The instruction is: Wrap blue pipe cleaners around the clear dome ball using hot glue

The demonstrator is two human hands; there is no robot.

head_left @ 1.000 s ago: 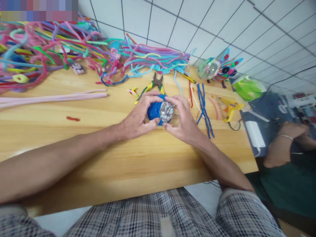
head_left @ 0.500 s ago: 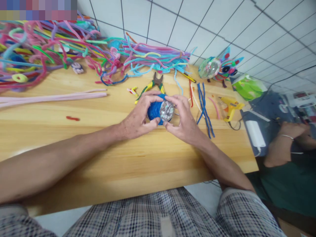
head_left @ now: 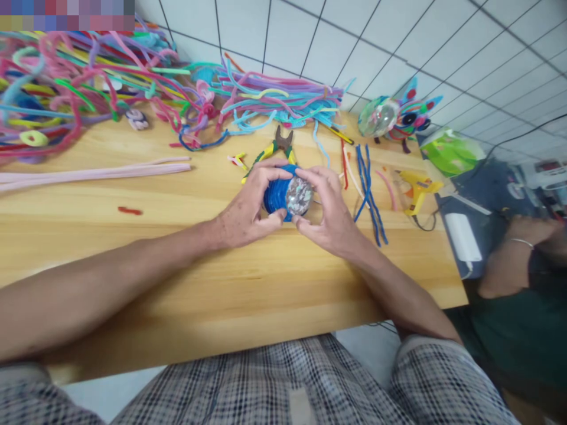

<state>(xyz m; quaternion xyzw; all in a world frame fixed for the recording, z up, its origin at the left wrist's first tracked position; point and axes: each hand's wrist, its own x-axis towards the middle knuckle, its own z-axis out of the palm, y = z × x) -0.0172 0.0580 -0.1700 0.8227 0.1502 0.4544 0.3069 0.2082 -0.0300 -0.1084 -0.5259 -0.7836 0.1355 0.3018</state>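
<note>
Between my two hands is a rounded object wrapped in blue pipe cleaner [head_left: 277, 196], with a shiny, clear, speckled end facing right. My left hand [head_left: 254, 203] grips its blue side, thumb below and fingers over the top. My right hand [head_left: 326, 206] curls round the clear end, its thumb at the lower edge and fingertips at the upper rim. Just beyond my hands lie pliers [head_left: 283, 141] with green and yellow handles, partly hidden by my left hand. Blue pipe cleaners [head_left: 367, 195] lie to the right of my right hand.
Pipe cleaners of many colours [head_left: 110, 88] are heaped along the back left. A yellow glue gun [head_left: 416, 190] lies on the right, below a colourful pipe-cleaner figure [head_left: 410, 121]. Pale pink strips [head_left: 110, 175] lie left. Another person's arm [head_left: 509, 260] rests beside a dark surface.
Both hands keep nearly the same hold on the blue-wrapped object. The view has shifted slightly; little else differs.
</note>
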